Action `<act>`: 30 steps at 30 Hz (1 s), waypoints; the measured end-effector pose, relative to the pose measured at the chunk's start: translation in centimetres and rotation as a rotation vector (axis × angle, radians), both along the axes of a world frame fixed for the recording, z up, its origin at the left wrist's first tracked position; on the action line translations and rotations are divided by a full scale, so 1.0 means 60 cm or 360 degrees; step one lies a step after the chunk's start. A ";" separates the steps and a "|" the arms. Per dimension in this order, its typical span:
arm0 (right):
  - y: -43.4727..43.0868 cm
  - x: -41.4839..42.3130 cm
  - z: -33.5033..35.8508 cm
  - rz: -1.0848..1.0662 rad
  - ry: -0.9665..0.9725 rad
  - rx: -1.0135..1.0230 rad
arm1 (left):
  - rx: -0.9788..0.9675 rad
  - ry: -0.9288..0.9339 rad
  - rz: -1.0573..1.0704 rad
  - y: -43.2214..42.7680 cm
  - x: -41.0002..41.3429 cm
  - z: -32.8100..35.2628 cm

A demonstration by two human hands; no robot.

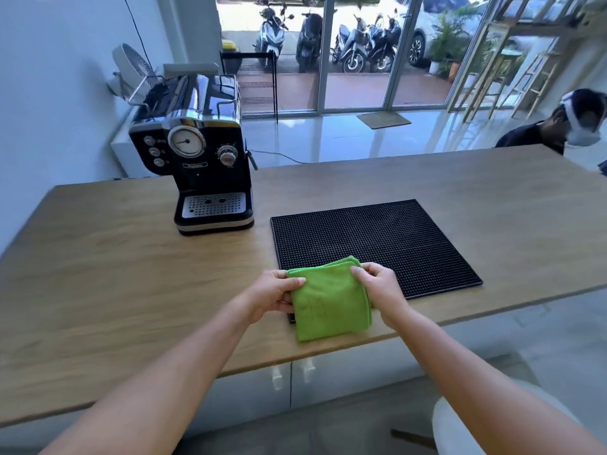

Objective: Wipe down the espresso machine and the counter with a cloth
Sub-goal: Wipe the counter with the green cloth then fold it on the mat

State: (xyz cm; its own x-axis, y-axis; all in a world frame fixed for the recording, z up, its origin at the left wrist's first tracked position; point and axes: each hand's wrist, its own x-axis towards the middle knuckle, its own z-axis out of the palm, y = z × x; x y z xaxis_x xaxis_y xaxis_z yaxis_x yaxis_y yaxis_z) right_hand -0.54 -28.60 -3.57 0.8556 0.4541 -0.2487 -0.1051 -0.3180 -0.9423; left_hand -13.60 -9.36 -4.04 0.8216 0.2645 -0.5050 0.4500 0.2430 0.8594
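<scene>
Your bare forearms (184, 366) converge toward 12 o'clock; your left hand (274, 295) and right hand (377, 287) pinch the cloth (331, 303) at its 9 and 3 o'clock edges.

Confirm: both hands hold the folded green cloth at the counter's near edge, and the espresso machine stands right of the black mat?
No. The head view shows the espresso machine left of the black mat, not right. Left hand and right hand do hold the green cloth at the counter's near edge.
</scene>
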 end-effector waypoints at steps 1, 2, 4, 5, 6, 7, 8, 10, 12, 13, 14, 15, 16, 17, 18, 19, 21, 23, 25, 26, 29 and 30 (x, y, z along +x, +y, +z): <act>0.005 0.015 -0.005 0.0007 -0.0026 -0.0032 | 0.0060 0.0030 0.0059 -0.001 0.011 -0.002; 0.011 0.028 -0.010 0.0025 -0.0060 -0.0071 | 0.0130 0.0058 0.0122 0.000 0.019 -0.006; 0.026 0.054 -0.023 0.0099 -0.0154 -0.0190 | 0.0296 0.0114 0.0260 0.003 0.040 -0.014; 0.034 0.062 -0.028 0.0131 -0.0217 -0.0270 | 0.0395 0.0142 0.0314 0.006 0.049 -0.020; 0.043 0.071 -0.035 0.0159 -0.0282 -0.0342 | 0.0517 0.0175 0.0351 0.010 0.056 -0.026; 0.049 0.076 -0.038 0.0184 -0.0351 -0.0414 | 0.0653 0.0213 0.0379 0.013 0.063 -0.032; 0.056 0.082 -0.039 0.0209 -0.0424 -0.0487 | 0.0789 0.0251 0.0396 0.017 0.069 -0.035; 0.066 0.090 -0.046 0.0235 -0.0535 -0.0592 | 0.1083 0.0326 0.0364 0.024 0.074 -0.038; 0.074 0.096 -0.055 0.0224 -0.0590 -0.0630 | 0.1352 0.0388 0.0304 0.025 0.076 -0.036; 0.078 0.098 -0.060 0.0221 -0.0627 -0.0655 | 0.1439 0.0395 0.0288 0.024 0.077 -0.036; 0.083 0.100 -0.064 0.0235 -0.0692 -0.0702 | 0.1498 0.0388 0.0283 0.023 0.079 -0.036; 0.086 0.100 -0.069 0.0261 -0.0796 -0.0777 | 0.1548 0.0357 0.0284 0.022 0.080 -0.038; 0.089 0.099 -0.074 0.0286 -0.0951 -0.0867 | 0.1600 0.0319 0.0290 0.020 0.080 -0.040; 0.089 0.096 -0.078 0.0302 -0.1125 -0.0933 | 0.1654 0.0283 0.0292 0.020 0.080 -0.042; 0.092 0.092 -0.083 0.0320 -0.1306 -0.0945 | 0.1708 0.0257 0.0286 0.022 0.079 -0.044; 0.093 0.088 -0.089 0.0362 -0.1473 -0.0933 | 0.1753 0.0242 0.0264 0.023 0.080 -0.046; 0.095 0.083 -0.104 0.0477 -0.1750 -0.0923 | 0.1823 0.0256 0.0197 0.027 0.079 -0.049; 0.094 0.080 -0.113 0.0598 -0.1839 -0.0943 | 0.1881 0.0268 0.0128 0.029 0.076 -0.051; 0.091 0.078 -0.115 0.0629 -0.1773 -0.0954 | 0.1941 0.0249 0.0067 0.029 0.077 -0.053; 0.090 0.077 -0.116 0.0623 -0.1753 -0.0951 | 0.1946 0.0237 0.0049 0.029 0.077 -0.052; 0.093 0.070 -0.111 0.0617 -0.1675 -0.0975 | 0.1889 0.0207 0.0035 0.039 0.075 -0.048; 0.095 0.069 -0.110 0.0609 -0.1658 -0.0991 | 0.1876 0.0199 0.0020 0.042 0.074 -0.047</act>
